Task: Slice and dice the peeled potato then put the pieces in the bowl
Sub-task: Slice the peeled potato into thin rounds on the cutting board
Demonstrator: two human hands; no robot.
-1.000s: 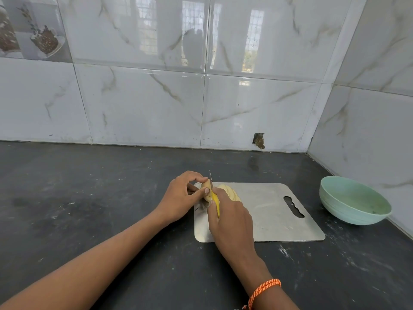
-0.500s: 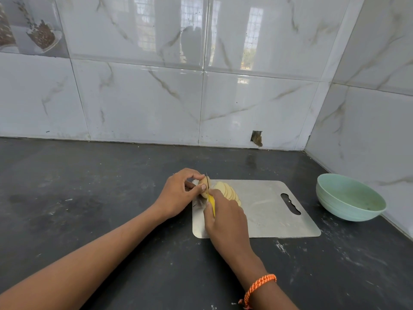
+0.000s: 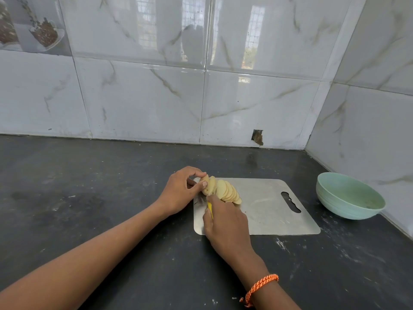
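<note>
Slicing looks nearly finished: a fanned row of potato slices (image 3: 228, 191) leans on the cutting board (image 3: 268, 211), and the left hand (image 3: 178, 191) pinches the last potato end (image 3: 206, 185) at the board's far left corner. The right hand (image 3: 225, 222) grips a yellow-handled knife (image 3: 209, 209), blade hidden. Dicing and filling the bowl (image 3: 348, 195), which stands right of the board on the worktop, remain.

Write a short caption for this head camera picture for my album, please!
Left hand steadies potato end, right hand grips yellow knife; slices on cutting board.
</note>
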